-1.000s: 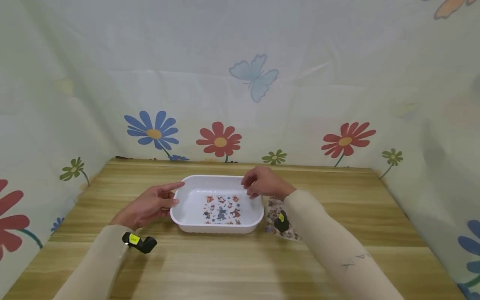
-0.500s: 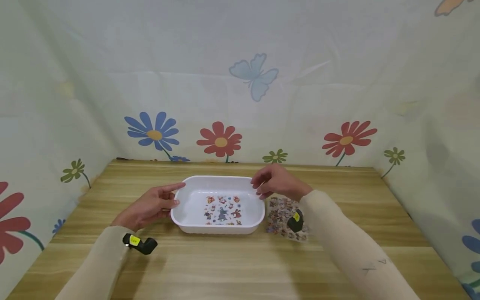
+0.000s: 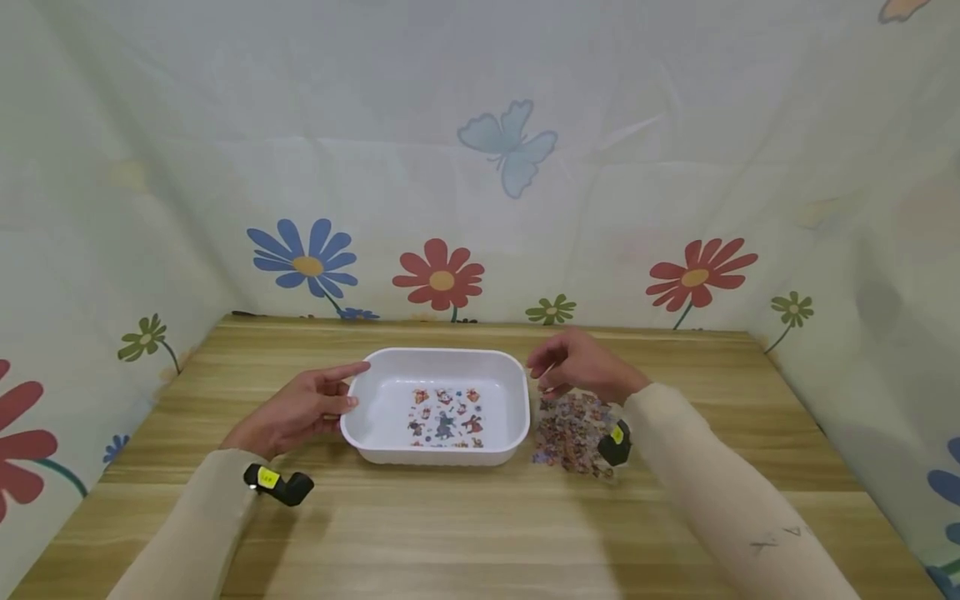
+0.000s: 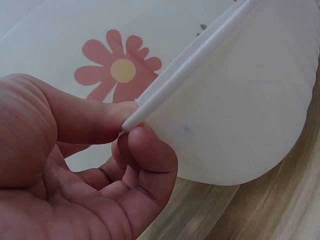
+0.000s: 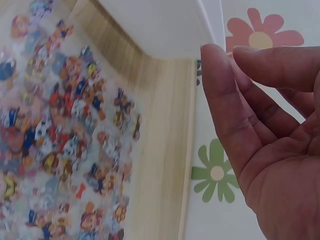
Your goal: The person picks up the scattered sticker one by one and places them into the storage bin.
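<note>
A white tray [image 3: 442, 457] with rounded corners sits mid-table in the head view, small cartoon pictures [image 3: 444, 421] spread across its floor. My left hand [image 3: 288, 414] holds its left end; in the left wrist view, thumb and fingers pinch the tray's rim [image 4: 185, 70]. Just off the right end, my right hand [image 3: 581, 365] hovers with loosely bent fingers. The right wrist view shows a gap between its thumb and forefinger, nothing between them. Below that hand lies a see-through batch of cartoon stickers [image 3: 572, 433], partly covered by the wrist camera.
The wood-grain table [image 3: 420, 533] meets a white cloth backdrop [image 3: 360, 183] printed with flowers and a butterfly, which also closes off both sides. Black wrist cameras [image 3: 279, 485] are strapped over the sleeves.
My right hand has moved right, from over the tray's right rim to beside it, above the stickers, exposing more of them. The left hand and tray have stayed put.
</note>
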The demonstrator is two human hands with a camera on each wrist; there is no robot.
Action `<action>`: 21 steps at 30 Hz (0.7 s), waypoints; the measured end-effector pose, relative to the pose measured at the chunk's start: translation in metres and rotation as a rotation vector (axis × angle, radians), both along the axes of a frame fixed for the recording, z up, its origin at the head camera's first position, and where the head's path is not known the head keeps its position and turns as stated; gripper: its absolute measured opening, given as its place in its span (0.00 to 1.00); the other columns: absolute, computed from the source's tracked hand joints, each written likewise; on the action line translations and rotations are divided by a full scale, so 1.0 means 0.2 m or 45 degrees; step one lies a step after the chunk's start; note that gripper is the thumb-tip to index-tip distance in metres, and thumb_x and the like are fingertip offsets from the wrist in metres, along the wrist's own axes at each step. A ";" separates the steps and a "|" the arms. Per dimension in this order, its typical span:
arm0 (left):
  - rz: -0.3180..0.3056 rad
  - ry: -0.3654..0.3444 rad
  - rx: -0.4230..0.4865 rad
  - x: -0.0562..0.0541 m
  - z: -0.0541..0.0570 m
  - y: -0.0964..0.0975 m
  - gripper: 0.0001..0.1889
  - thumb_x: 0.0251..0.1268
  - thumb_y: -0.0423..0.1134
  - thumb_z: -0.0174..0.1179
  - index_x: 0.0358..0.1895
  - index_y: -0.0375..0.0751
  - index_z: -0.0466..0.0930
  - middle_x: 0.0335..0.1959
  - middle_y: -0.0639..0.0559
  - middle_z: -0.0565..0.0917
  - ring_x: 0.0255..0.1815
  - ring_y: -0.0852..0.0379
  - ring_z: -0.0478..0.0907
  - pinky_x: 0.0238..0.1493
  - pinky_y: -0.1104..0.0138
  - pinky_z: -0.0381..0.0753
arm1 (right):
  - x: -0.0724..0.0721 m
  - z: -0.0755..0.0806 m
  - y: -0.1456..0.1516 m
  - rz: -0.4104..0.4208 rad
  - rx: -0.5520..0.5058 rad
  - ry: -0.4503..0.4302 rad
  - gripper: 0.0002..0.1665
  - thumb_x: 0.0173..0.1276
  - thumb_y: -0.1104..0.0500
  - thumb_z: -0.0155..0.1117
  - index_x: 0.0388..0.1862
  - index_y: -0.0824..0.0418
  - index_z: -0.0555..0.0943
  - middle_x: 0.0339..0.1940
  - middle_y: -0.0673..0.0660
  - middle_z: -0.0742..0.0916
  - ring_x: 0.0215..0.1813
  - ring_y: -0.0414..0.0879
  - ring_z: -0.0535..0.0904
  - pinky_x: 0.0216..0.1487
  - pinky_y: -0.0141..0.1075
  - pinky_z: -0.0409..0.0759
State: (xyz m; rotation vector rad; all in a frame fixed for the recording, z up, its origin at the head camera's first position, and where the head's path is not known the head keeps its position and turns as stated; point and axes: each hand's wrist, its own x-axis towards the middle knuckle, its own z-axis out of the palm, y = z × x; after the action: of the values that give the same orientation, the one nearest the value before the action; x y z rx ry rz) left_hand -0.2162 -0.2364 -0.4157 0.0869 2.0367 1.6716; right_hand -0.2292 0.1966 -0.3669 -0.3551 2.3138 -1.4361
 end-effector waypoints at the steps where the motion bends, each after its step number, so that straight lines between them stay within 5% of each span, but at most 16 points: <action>1: 0.004 -0.001 -0.005 0.00 0.00 0.00 0.37 0.76 0.31 0.59 0.84 0.50 0.56 0.49 0.45 0.71 0.49 0.47 0.78 0.50 0.64 0.88 | 0.00 0.00 0.01 -0.003 0.006 0.002 0.18 0.66 0.75 0.65 0.55 0.74 0.83 0.44 0.66 0.86 0.38 0.49 0.86 0.44 0.44 0.91; 7: 0.008 -0.013 0.010 0.00 0.00 0.00 0.38 0.76 0.31 0.60 0.84 0.50 0.56 0.49 0.45 0.72 0.49 0.48 0.78 0.50 0.64 0.88 | -0.01 -0.02 0.07 -0.001 0.054 0.012 0.17 0.67 0.75 0.64 0.55 0.75 0.82 0.42 0.63 0.86 0.39 0.50 0.85 0.44 0.44 0.91; 14: -0.001 -0.006 0.022 0.01 0.02 0.01 0.37 0.76 0.31 0.59 0.84 0.49 0.56 0.49 0.45 0.72 0.49 0.49 0.79 0.49 0.64 0.88 | 0.00 -0.02 0.13 -0.018 0.140 0.032 0.18 0.66 0.74 0.65 0.56 0.75 0.82 0.48 0.72 0.85 0.41 0.50 0.85 0.48 0.51 0.90; 21: -0.008 -0.001 0.013 0.01 0.02 0.01 0.37 0.77 0.31 0.58 0.84 0.49 0.56 0.49 0.45 0.72 0.48 0.49 0.78 0.49 0.65 0.88 | 0.01 -0.04 0.21 -0.072 0.258 0.014 0.19 0.65 0.73 0.65 0.56 0.71 0.83 0.50 0.70 0.86 0.46 0.55 0.86 0.49 0.48 0.90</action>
State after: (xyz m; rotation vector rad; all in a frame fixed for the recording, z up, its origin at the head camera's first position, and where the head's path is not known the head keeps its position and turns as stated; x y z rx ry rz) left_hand -0.2148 -0.2347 -0.4115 0.0957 2.0251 1.6782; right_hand -0.2273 0.2390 -0.3749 -0.2410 2.4686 -1.2124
